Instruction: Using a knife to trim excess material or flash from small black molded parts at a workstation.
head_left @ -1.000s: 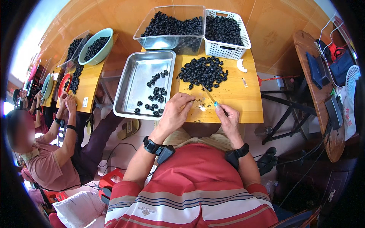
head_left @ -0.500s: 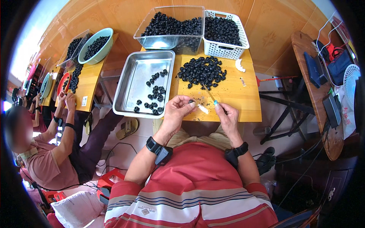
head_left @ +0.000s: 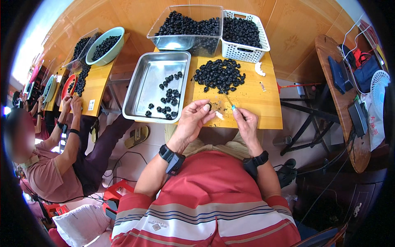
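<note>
Between thumb and fingers, my left hand (head_left: 191, 120) pinches one small black ring-shaped part (head_left: 209, 106) over the near edge of the table. My right hand (head_left: 246, 124) closes round a thin tool (head_left: 228, 100) with a brass-coloured blade and a blue band; its tip points at the pile. That pile of black ring-shaped parts (head_left: 218, 75) lies on the yellow wooden table, just beyond both hands. Dark crumbs and a white scrap (head_left: 219, 115) are scattered between my hands. Left of them, a metal tray (head_left: 154, 68) holds several similar parts in loose groups.
At the back stand a transparent bin (head_left: 170, 42) and a white perforated basket (head_left: 242, 53), both filled with black parts. Another white scrap (head_left: 259, 69) lies at the table's right. A co-worker (head_left: 57, 164) sits at a neighbouring table on the left. A brown board (head_left: 329, 53) holds items on the right.
My left hand has turned slightly and shifted the black part a little nearer the tool. The tool's tip has moved slightly. The whole view has shifted a little.
</note>
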Motion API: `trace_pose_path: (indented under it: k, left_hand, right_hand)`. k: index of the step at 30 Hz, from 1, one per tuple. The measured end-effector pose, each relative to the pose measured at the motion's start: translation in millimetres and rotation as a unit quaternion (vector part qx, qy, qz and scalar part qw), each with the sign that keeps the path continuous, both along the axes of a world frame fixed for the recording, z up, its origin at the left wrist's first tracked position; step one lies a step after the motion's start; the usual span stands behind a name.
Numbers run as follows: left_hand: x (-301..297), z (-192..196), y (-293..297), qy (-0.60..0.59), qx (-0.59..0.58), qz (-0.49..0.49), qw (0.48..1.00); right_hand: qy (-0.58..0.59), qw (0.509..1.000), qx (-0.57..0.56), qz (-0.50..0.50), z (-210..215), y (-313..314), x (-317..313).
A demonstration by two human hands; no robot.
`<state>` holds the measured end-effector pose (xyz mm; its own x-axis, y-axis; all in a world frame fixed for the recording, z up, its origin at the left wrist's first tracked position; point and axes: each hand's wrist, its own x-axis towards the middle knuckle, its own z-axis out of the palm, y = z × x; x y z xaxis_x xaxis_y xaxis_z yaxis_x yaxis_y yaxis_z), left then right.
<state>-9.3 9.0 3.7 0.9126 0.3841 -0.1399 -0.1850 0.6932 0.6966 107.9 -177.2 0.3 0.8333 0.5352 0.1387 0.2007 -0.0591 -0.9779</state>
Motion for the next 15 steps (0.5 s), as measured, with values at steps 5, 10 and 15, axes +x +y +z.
trace_pose_path:
  k: [5, 10, 15]
  left_hand:
    - [-1.6, 1.9, -0.3, 0.007, -0.032, 0.002, 0.999]
    - [-2.5, 1.5, 0.1, 0.019, -0.061, 0.001, 0.998]
    - [-1.3, 0.0, -0.1, -0.007, -0.062, -0.008, 0.998]
  right_hand:
    - [-0.015, 1.0, 0.01, 0.009, 1.5, -0.6, -2.6]
    - [-0.027, 0.999, 0.022, 0.028, -0.9, -3.3, -4.7]
    - [-0.023, 0.997, -0.003, 0.08, 9.3, -5.5, -12.2]
